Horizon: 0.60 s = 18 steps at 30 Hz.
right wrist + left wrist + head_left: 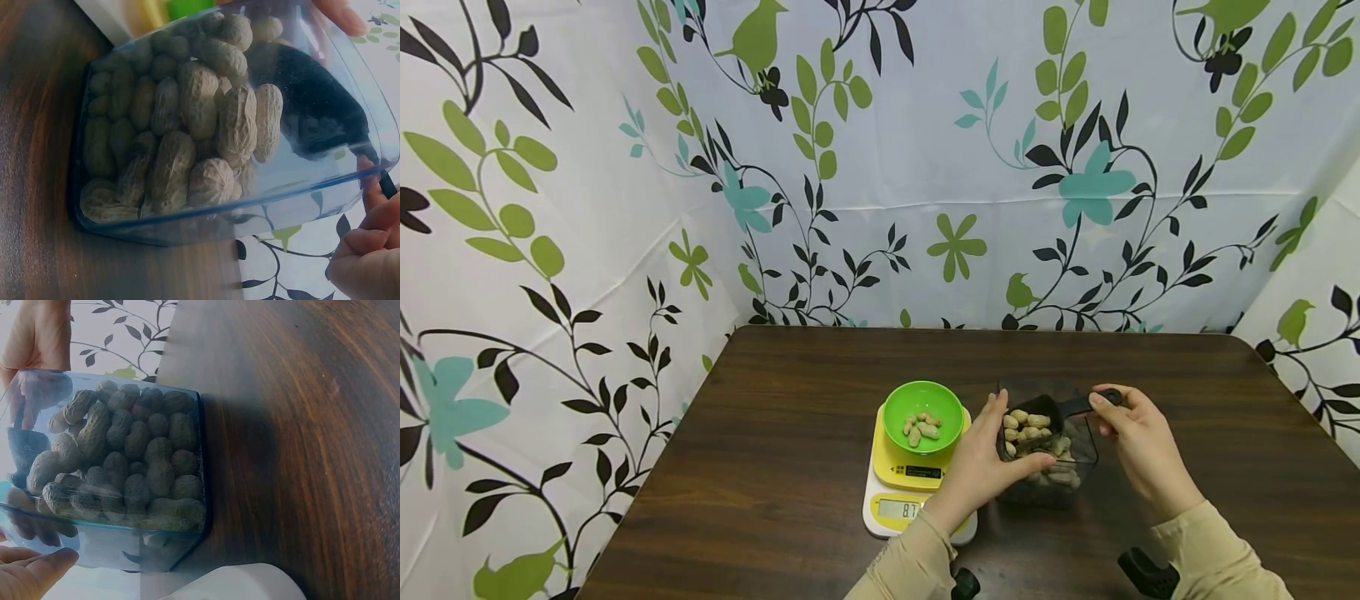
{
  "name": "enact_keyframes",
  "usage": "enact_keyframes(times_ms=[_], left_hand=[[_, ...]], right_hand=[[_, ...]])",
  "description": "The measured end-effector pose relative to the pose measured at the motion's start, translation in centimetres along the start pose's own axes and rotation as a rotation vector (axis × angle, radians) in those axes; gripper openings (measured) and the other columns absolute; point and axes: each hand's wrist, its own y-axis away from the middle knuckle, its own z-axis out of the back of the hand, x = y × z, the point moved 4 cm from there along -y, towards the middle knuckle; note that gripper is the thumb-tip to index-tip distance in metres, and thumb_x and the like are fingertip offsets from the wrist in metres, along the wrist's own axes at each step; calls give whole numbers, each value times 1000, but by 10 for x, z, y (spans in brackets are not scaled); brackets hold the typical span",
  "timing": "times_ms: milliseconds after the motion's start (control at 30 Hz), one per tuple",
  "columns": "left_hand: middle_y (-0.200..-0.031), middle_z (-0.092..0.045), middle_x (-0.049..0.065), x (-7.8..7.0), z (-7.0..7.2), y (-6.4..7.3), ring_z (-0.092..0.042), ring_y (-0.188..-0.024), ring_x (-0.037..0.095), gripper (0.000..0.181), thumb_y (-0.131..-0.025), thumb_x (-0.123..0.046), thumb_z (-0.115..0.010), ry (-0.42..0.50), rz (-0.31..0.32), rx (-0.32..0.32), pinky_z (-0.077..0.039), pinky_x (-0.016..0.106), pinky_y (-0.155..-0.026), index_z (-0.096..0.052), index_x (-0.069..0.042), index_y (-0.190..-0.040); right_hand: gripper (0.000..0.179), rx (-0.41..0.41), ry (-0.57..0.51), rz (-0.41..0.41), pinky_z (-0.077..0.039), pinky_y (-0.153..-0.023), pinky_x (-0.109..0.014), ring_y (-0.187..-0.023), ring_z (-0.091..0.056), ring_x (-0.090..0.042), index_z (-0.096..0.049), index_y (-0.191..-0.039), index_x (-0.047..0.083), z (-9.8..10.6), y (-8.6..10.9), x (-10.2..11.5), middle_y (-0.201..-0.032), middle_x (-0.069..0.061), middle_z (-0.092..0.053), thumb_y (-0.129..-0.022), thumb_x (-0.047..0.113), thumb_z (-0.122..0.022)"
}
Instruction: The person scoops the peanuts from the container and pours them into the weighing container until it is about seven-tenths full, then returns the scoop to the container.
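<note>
A clear square container (1086,454) of unshelled peanuts (172,165) stands right of centre on the table. My left hand (973,458) holds its left side, thumb across the near wall and fingers along the left rim. With thumb and fingers, my right hand (1138,437) pinches the handle of a black scoop (1047,410). The scoop's head is inside the container at the top of the heap, with peanuts (1028,423) at it. Through the clear wall, the right wrist view shows the dark scoop (319,100) above the peanuts.
Left of the container is a white and yellow kitchen scale (883,467), its display lit. A green bowl (953,408) with several peanuts sits on it. The brown wooden table (760,467) ends at a leaf-patterned cloth (880,250) behind.
</note>
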Motion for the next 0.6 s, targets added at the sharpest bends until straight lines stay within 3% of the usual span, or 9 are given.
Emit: enact_keyframes(times_ms=[267,600], left_hand=[[-156,-20,2,0,0,0,-27,-142,21,92,-78,-57,-66,-8,-11,0,-37,49,-106,-15,-29,-150],[-156,-19,0,1,0,0,-27,-142,20,91,-78,-58,-65,0,-10,1,-37,49,-107,-13,-34,-149]], right_hand=[[9,-13,-144,-14,-32,-60,-23,-63,-41,-7,-48,-100,10,1,3,0,-77,9,-61,-95,15,-53],[19,-30,-189,-23,-33,-60,-23,-62,-42,-8,-42,-106,5,4,4,-2,-77,7,-61,-96,17,-53]])
